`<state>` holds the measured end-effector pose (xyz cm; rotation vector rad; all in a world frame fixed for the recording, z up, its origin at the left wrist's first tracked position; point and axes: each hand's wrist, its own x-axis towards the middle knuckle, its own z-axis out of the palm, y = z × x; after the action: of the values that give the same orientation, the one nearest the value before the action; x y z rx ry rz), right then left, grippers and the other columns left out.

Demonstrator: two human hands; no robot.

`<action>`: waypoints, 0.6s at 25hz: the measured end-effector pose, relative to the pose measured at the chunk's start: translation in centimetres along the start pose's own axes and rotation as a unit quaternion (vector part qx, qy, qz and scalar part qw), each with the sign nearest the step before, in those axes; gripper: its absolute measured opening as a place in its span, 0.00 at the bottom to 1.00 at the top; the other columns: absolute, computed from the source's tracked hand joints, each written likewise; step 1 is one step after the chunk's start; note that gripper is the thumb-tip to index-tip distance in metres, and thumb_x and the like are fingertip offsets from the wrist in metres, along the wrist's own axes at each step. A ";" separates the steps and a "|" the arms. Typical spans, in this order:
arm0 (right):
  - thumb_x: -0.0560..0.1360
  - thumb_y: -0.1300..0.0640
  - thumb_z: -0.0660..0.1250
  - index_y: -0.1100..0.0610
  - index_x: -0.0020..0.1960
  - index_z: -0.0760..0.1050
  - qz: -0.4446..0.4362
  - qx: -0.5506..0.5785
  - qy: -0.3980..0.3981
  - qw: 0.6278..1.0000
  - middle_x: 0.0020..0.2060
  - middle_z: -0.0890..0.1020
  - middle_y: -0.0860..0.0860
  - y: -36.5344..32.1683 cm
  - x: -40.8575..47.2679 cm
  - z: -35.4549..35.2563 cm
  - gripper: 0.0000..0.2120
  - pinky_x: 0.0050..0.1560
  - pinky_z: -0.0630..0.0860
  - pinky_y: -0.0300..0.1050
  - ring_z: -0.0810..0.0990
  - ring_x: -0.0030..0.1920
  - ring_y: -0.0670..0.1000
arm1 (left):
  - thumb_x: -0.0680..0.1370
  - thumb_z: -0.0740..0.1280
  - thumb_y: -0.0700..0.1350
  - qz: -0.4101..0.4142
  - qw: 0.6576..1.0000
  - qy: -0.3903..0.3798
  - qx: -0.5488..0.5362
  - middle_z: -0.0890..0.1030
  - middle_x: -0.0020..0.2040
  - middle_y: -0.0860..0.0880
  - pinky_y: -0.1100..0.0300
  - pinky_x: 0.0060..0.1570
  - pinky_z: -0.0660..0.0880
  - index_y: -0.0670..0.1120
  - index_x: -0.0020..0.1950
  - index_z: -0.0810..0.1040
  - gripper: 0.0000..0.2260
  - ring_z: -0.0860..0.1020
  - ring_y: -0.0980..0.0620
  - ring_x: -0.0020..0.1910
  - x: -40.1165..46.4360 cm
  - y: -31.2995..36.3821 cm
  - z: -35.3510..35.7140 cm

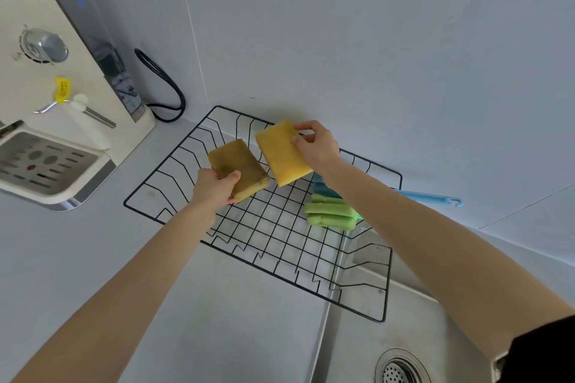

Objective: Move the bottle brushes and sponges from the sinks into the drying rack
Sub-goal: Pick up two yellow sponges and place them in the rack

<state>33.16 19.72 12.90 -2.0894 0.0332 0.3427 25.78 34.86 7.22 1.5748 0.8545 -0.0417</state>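
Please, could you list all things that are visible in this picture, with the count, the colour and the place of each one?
drying rack: 1, black wire, on the counter, its right end over the sink
darker sponge: 1, brownish yellow, held over the rack's left half
brighter sponge: 1, yellow, held over the rack's middle
green brush heads: green foam strips, count unclear, lying in the rack at its right side
blue handle: 1, light blue, hooked end, sticking out past the rack's right edge
appliance: 1, cream, on the counter at left
cable: 1, black, against the wall
sink: 1, steel, lower right
drain: 1, in the sink
left hand: holds the darker sponge
right hand: holds the brighter sponge
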 end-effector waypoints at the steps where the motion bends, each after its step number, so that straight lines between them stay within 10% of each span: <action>1: 0.77 0.58 0.60 0.53 0.64 0.71 0.000 -0.004 0.000 1.000 0.59 0.79 0.56 0.1 0.3 0.0 0.16 0.33 0.66 0.35 0.70 0.48 0.50 | 0.76 0.65 0.42 -0.011 1.000 0.000 -0.007 0.75 0.63 0.36 0.55 0.48 0.77 0.34 0.64 0.68 0.19 0.77 0.41 0.57 0.5 0.0 0.4; 15: 0.77 0.58 0.61 0.54 0.65 0.71 -0.007 0.015 -0.011 1.000 0.61 0.77 0.54 1.5 1.9 -0.9 0.16 0.49 0.68 0.42 0.70 0.51 0.49 | 0.75 0.67 0.40 -0.106 0.974 0.026 -0.199 0.75 0.63 0.37 0.53 0.54 0.78 0.38 0.66 0.68 0.21 0.77 0.44 0.60 3.1 1.5 3.4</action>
<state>34.95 18.34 11.56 -2.0545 0.0112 0.3544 30.25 33.49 6.20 1.1103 1.0016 0.0174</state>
